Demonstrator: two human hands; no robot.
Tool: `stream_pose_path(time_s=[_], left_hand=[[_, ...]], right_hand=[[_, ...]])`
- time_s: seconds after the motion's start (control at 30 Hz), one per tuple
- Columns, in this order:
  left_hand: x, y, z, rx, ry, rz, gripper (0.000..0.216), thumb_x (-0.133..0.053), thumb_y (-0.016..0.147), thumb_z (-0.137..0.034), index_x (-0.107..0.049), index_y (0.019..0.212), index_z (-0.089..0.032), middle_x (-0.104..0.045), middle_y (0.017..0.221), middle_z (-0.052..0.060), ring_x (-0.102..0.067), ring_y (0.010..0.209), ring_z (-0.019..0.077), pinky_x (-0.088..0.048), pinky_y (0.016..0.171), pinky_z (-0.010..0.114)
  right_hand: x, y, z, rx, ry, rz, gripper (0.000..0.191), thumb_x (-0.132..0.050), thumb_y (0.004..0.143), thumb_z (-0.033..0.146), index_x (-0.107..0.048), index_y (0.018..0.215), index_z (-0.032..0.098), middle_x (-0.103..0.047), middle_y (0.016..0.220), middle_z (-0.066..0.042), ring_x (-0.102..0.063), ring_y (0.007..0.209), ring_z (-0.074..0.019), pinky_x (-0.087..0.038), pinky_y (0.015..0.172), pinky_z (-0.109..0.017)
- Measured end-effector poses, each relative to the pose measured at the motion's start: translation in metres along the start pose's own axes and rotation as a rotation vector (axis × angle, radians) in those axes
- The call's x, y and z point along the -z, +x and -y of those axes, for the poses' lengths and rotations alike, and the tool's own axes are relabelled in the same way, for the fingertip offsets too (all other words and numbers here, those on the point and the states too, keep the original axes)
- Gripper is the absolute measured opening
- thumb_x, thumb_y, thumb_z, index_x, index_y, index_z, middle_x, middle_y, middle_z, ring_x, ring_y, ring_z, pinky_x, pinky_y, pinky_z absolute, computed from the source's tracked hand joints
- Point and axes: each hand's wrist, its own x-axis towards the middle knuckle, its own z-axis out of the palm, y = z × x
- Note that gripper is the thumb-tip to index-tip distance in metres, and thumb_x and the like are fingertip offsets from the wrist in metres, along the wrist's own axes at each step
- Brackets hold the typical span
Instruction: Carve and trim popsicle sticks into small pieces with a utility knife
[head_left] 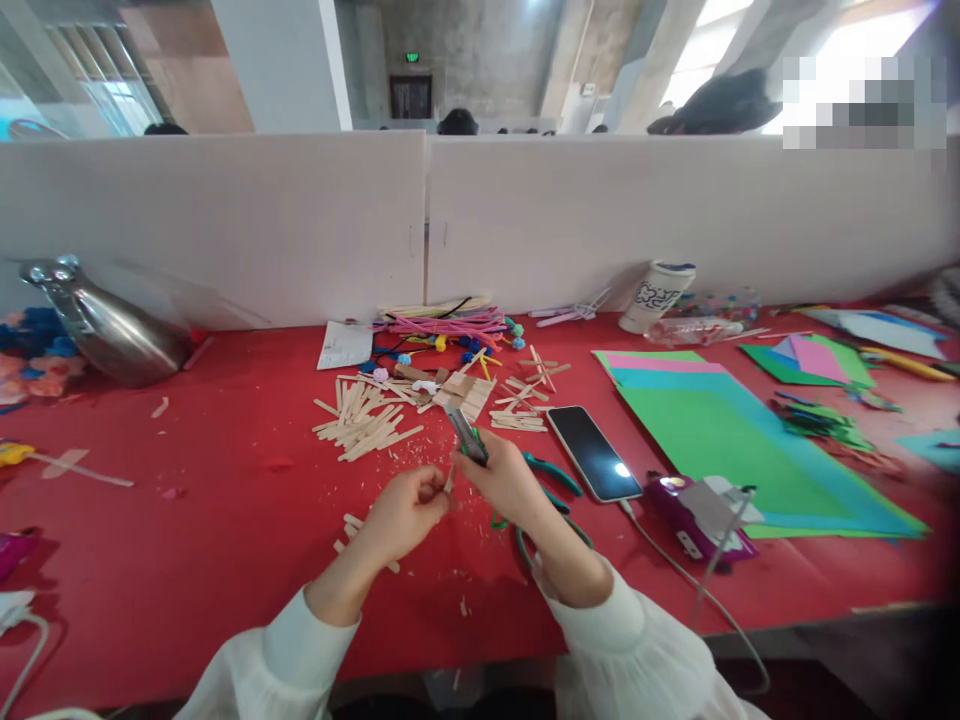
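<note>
My right hand point(499, 473) is closed around a utility knife point(466, 434), its grey end pointing up and away from me. Pinched in my left hand point(411, 510) is a short piece of wooden craft stick point(450, 481), close beside the right hand. Wood shavings are scattered on the red tabletop under both hands. Beyond them lies a loose pile of craft sticks point(360, 418). A few more sticks point(351, 533) are partly hidden by my left wrist. Teal-handled pliers point(553, 472) lie partly behind my right forearm.
A phone point(595, 453) with a cable lies to the right, by a purple device point(694, 520) and coloured paper sheets point(720, 430). Pink pipe cleaners point(450, 325) lie at the back. A steel jug point(112, 325) stands back left, and a white cup point(657, 297) leans near the divider point(637, 215).
</note>
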Motion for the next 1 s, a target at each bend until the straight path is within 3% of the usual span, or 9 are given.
stream_pose_path(time_s=[0.13, 0.3, 0.4, 0.47, 0.53, 0.63, 0.73, 0.87, 1.0], left_hand=[[-0.009, 0.010, 0.017, 0.004, 0.187, 0.010, 0.021, -0.048, 0.078, -0.030, -0.055, 0.064, -0.017, -0.058, 0.059, -0.002, -0.057, 0.061, 0.0145, -0.040, 0.056, 0.022], [-0.004, 0.019, 0.017, 0.031, 0.505, 0.008, 0.027, -0.053, 0.079, -0.036, -0.060, 0.062, -0.016, -0.060, 0.059, 0.003, -0.061, 0.064, 0.0215, -0.044, 0.061, 0.030], [0.007, 0.023, 0.015, -0.039, 0.657, 0.012, 0.020, -0.058, 0.078, -0.033, -0.066, 0.083, -0.015, -0.067, 0.089, 0.012, -0.061, 0.091, 0.0285, -0.045, 0.079, 0.039], [0.013, 0.027, 0.016, -0.105, 0.717, 0.056, 0.038, -0.064, 0.075, -0.034, -0.062, 0.109, -0.017, -0.060, 0.118, 0.014, -0.051, 0.115, 0.0296, -0.039, 0.095, 0.041], [0.015, 0.030, 0.020, -0.150, 0.753, 0.118, 0.061, -0.067, 0.071, -0.040, -0.051, 0.127, -0.020, -0.046, 0.138, 0.012, -0.035, 0.131, 0.0303, -0.031, 0.104, 0.043], [0.011, 0.032, 0.028, -0.174, 0.781, 0.192, 0.076, -0.064, 0.070, -0.052, -0.042, 0.135, -0.020, -0.031, 0.148, 0.012, -0.019, 0.138, 0.0331, -0.021, 0.109, 0.050], [0.007, 0.030, 0.036, -0.189, 0.803, 0.230, 0.082, -0.061, 0.069, -0.059, -0.040, 0.137, -0.019, -0.028, 0.149, 0.012, -0.014, 0.139, 0.0341, -0.015, 0.110, 0.053], [0.004, 0.030, 0.042, -0.191, 0.864, 0.187, 0.089, -0.059, 0.069, -0.064, -0.034, 0.140, -0.017, -0.026, 0.149, 0.011, -0.014, 0.138, 0.0351, -0.015, 0.110, 0.054], [0.004, 0.034, 0.047, -0.116, 0.917, 0.091, 0.086, -0.058, 0.073, -0.058, -0.032, 0.141, -0.012, -0.023, 0.150, 0.011, -0.013, 0.139, 0.0335, -0.014, 0.112, 0.052]], right_hand=[[-0.008, 0.000, -0.019, 0.000, -0.101, -0.008, 0.009, -0.052, 0.073, 0.026, -0.051, 0.074, 0.017, -0.047, 0.059, 0.005, -0.044, 0.055, -0.0113, -0.036, 0.052, -0.023], [-0.007, 0.005, -0.034, 0.017, -0.171, 0.070, 0.012, -0.057, 0.072, 0.029, -0.053, 0.073, 0.017, -0.052, 0.060, 0.004, -0.047, 0.055, -0.0128, -0.040, 0.055, -0.025], [0.003, 0.008, -0.041, 0.035, -0.187, 0.112, 0.024, -0.058, 0.071, 0.025, -0.057, 0.094, 0.015, -0.062, 0.080, -0.003, -0.056, 0.071, -0.0173, -0.045, 0.067, -0.030], [0.014, 0.009, -0.043, 0.050, -0.182, 0.136, 0.043, -0.056, 0.071, 0.019, -0.051, 0.114, 0.015, -0.063, 0.101, -0.009, -0.058, 0.089, -0.0200, -0.044, 0.079, -0.033], [0.024, 0.011, -0.045, 0.055, -0.168, 0.167, 0.054, -0.053, 0.072, 0.014, -0.044, 0.126, 0.015, -0.062, 0.108, -0.010, -0.058, 0.097, -0.0200, -0.044, 0.085, -0.035], [0.033, 0.013, -0.047, 0.035, -0.140, 0.230, 0.053, -0.046, 0.078, 0.014, -0.040, 0.131, 0.017, -0.065, 0.097, -0.007, -0.062, 0.076, -0.0159, -0.050, 0.071, -0.031], [0.038, 0.011, -0.047, 0.006, -0.111, 0.302, 0.048, -0.042, 0.083, 0.017, -0.042, 0.131, 0.018, -0.066, 0.090, -0.004, -0.059, 0.055, -0.0119, -0.050, 0.051, -0.025], [0.043, 0.005, -0.043, 0.017, -0.144, 0.342, 0.047, -0.045, 0.082, 0.015, -0.048, 0.129, 0.020, -0.065, 0.110, -0.007, -0.062, 0.056, -0.0110, -0.053, 0.057, -0.027], [0.043, -0.001, -0.037, 0.067, -0.277, 0.397, 0.045, -0.045, 0.082, 0.013, -0.053, 0.125, 0.019, -0.066, 0.114, -0.008, -0.064, 0.100, -0.0216, -0.051, 0.085, -0.036]])
